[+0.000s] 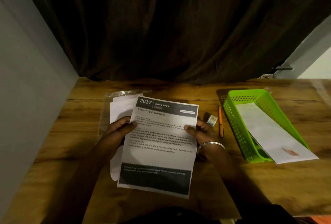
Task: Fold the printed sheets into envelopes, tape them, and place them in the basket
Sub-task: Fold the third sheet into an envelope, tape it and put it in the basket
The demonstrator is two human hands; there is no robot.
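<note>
White paper, black bands top and bottom: that's the sheet (157, 152), up off the table (268, 188) and dead centre, printed face to the camera. The left hand (120, 129) pinches its left edge, thumb on top, fingers curled behind. The right hand (202, 130) does the same on the right edge. Both are grasping, neither is free.

There's no crease in it yet, so I judge this is the very start of the fold. To do it well, square the sheet first and bring one short edge over. Match the corners before pressing, then run a thumb along the crease from the middle outward. Lay it flat on the wood for that, because folding in the air invites a skewed line. And lift it clear of the stack (120, 109) underneath, so only one sheet gets taken.

Over on the right, the green basket (232, 120) holds one white envelope (268, 134), its near end poking out over the rim. Between basket and right hand lie an orange pen (220, 121) and a small box (211, 120). That could be the tape, but it's too small to tell.

Hidden from us are the fingers behind the sheet, most of the stack, and how many sheets it holds. The text in the lower band is blurred. Whatever sits under the envelope shows only as a dark sliver. The forearms fade into shadow at the bottom.
</note>
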